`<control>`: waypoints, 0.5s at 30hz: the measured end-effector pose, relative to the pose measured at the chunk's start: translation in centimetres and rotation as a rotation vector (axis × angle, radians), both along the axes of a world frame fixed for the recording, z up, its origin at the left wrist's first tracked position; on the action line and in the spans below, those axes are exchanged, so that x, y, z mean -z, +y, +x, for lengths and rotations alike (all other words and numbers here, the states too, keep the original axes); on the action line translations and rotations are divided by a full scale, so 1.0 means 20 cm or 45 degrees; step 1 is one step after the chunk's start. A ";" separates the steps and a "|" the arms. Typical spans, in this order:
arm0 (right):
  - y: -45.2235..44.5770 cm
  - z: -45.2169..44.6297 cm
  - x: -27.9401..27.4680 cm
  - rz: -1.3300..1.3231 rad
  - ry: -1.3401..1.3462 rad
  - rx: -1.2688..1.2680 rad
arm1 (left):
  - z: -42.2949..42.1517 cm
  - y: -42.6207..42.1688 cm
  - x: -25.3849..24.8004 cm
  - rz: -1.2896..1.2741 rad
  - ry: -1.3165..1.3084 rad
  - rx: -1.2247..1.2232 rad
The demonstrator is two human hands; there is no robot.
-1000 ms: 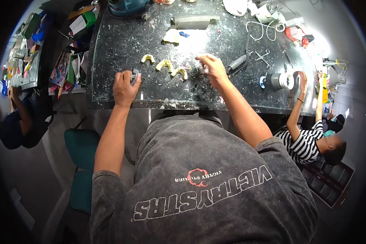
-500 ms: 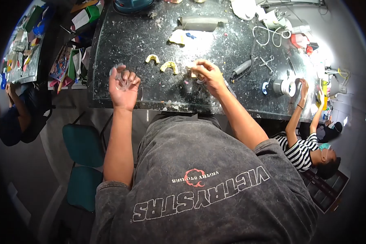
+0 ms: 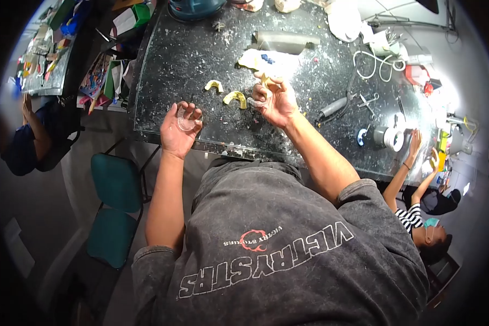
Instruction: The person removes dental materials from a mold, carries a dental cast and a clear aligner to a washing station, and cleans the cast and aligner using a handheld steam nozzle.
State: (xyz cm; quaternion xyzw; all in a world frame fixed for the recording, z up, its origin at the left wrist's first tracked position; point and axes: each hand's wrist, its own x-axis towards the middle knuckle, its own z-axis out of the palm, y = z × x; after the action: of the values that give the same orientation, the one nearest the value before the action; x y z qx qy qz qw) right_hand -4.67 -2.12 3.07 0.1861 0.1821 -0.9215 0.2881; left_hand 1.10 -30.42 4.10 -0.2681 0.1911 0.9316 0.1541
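Right hand (image 3: 279,104) turned palm-up | yellow arch (image 3: 234,95) beside | handpiece (image 3: 333,108), ring-handled tool (image 3: 369,103) rightward

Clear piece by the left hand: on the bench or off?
Off the bench: the clear piece sits in the left hand, fingers curled about it.

A yellow arch (image 3: 265,86) no longer lies on the surface (image 3: 174,65): the right hand (image 3: 280,104) now holds it up in its fingers. The left hand (image 3: 179,133), palm down on the surface a second earlier, is now turned up, its fingers curled about a clear curved piece (image 3: 186,123)
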 end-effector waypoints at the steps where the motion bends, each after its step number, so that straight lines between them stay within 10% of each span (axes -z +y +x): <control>1: 0.01 -0.02 0.05 -0.064 0.001 -0.070 | 0.01 -0.02 -0.01 -0.007 0.011 -0.004; 6: -0.01 -0.08 0.02 -0.062 -0.120 -0.054 | 0.14 -0.16 -0.03 0.005 0.302 -0.275; 10: 0.01 -0.13 -0.01 0.298 0.053 -0.265 | 0.24 -0.22 -0.05 -1.020 -0.255 -0.411; 13: 0.03 -0.15 -0.03 0.531 0.217 -0.362 | 0.28 -0.20 0.03 -2.185 -0.004 0.140; 15: 0.01 -0.14 -0.06 0.902 0.393 -0.325 | 0.29 -0.14 0.03 -2.401 0.055 0.250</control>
State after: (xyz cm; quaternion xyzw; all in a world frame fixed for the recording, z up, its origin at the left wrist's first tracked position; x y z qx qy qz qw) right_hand -7.50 -1.92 4.35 0.1093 0.5512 -0.7756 0.2875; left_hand 6.80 -33.13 3.54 -0.2476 0.8894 0.3809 -0.0517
